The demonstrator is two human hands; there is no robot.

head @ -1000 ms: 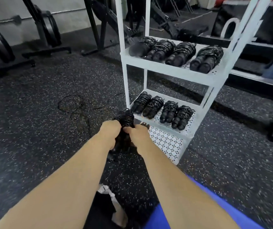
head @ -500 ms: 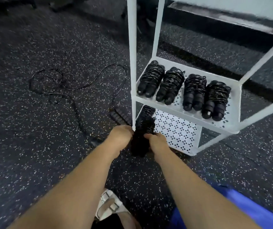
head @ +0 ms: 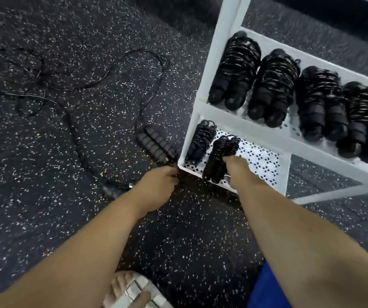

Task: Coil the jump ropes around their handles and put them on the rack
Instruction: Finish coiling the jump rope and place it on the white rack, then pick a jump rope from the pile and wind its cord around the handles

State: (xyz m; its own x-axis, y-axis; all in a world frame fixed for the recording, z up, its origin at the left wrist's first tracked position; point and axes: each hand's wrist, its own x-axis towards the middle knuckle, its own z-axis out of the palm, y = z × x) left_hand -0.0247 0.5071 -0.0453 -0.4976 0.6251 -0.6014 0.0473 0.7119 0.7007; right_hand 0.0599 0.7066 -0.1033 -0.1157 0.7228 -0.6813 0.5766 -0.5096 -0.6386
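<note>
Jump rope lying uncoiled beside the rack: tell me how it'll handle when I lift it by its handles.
The cord sprawls in loose loops, so it will probably hang limp and trail. The ribbed handles look stiff and grippy. Round, they might roll if nudged.

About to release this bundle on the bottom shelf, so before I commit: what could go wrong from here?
1. The coiled rope in the right hand has its near end over the front edge of the bottom shelf; released there, it may slide off.
2. The loose rope lies on the floor beside the rack corner; it could trip the person.
</note>
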